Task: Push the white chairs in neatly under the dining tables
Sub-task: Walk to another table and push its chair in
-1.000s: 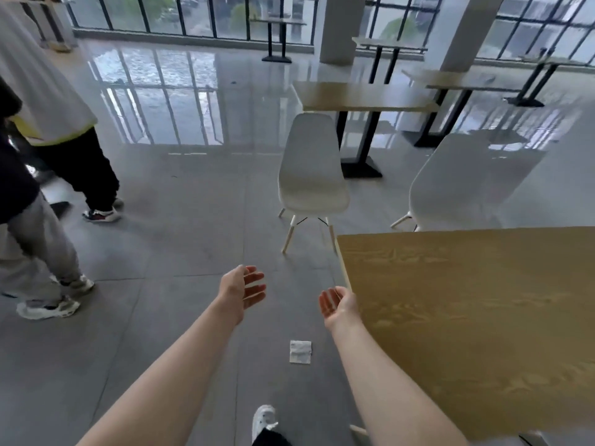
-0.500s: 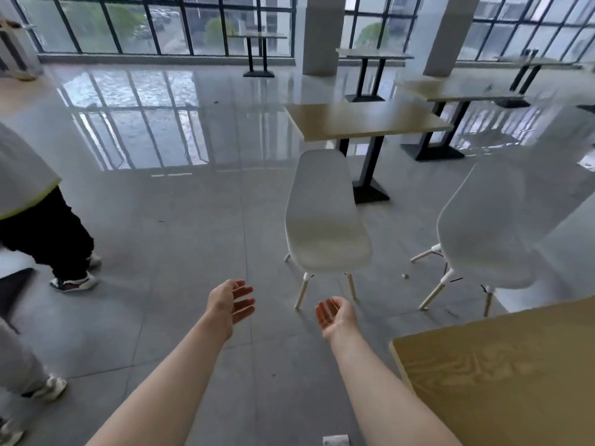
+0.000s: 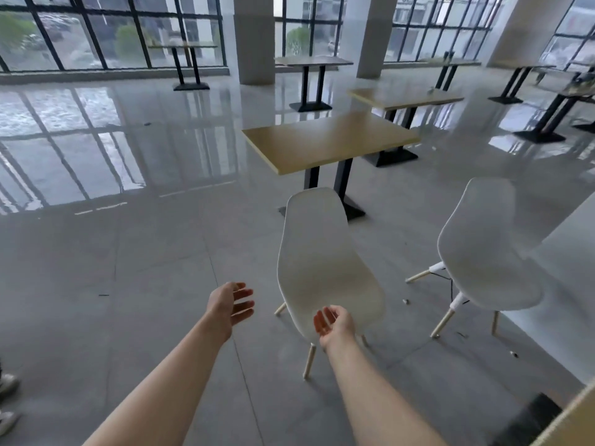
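Observation:
A white shell chair (image 3: 322, 262) on pale wooden legs stands in front of me, its back towards me, a short way out from a wooden dining table (image 3: 328, 141) on a black pedestal. A second white chair (image 3: 483, 249) stands to its right, turned at an angle. My left hand (image 3: 230, 302) hovers open just left of the near chair, palm facing right. In front of the chair's lower back is my right hand (image 3: 333, 325), fingers loosely curled and empty; I cannot tell whether it touches the shell.
Several more wooden tables (image 3: 405, 97) on black bases stand behind, towards the windows and two pillars (image 3: 254, 37). A table corner (image 3: 570, 420) shows at bottom right. Someone's shoes (image 3: 6, 400) sit at the left edge. The grey floor is glossy.
I have come closer to the near chair, so it fills more of the view. Both hands reached forward towards its back. The people on the left have almost left the view.

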